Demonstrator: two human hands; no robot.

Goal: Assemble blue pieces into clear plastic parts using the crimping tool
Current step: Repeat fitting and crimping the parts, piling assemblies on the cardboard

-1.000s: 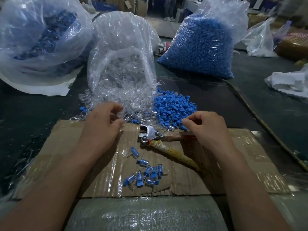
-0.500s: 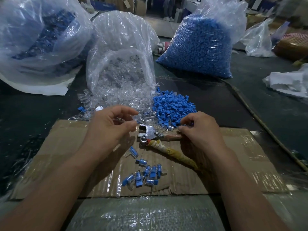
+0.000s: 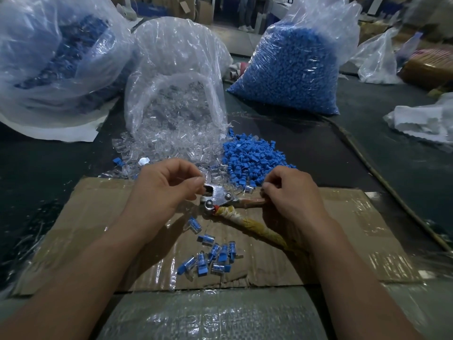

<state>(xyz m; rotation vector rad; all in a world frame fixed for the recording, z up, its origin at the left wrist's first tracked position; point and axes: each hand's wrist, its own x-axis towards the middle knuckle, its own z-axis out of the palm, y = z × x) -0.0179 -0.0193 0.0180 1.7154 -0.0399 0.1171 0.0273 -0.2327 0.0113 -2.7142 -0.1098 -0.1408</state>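
The left hand (image 3: 164, 190) is now sitting further right than a second ago, away from the clear pile and up against the metal head of the crimping tool (image 3: 223, 196). Its thumb and forefinger are pinching a clear plastic part (image 3: 205, 178) in a narrow grip just above the head. The right hand (image 3: 294, 195) is now drawn back from the blue heap and is hovering over the tool's reddish upper handle. Its fingers are curled in tight, and whether that grip is holding anything cannot be told.

On the dark surface (image 3: 49, 168), three big plastic bags are standing behind the hands. A bag of mixed stock (image 3: 54, 52) is at the left, a bag of clear parts (image 3: 176, 89) is in the middle, and a bag of blue pieces (image 3: 289, 69) is at the right. A taped cardboard sheet (image 3: 98, 217) is lying under both forearms.

The loose clear pile (image 3: 157, 148) and the loose blue pile (image 3: 250, 158) are lying side by side at its far edge. The tool is lying on the cardboard with its yellow-wrapped handle (image 3: 255, 225) angling towards the right forearm. Finished blue-and-clear pieces (image 3: 210, 256) are lying scattered between the arms.
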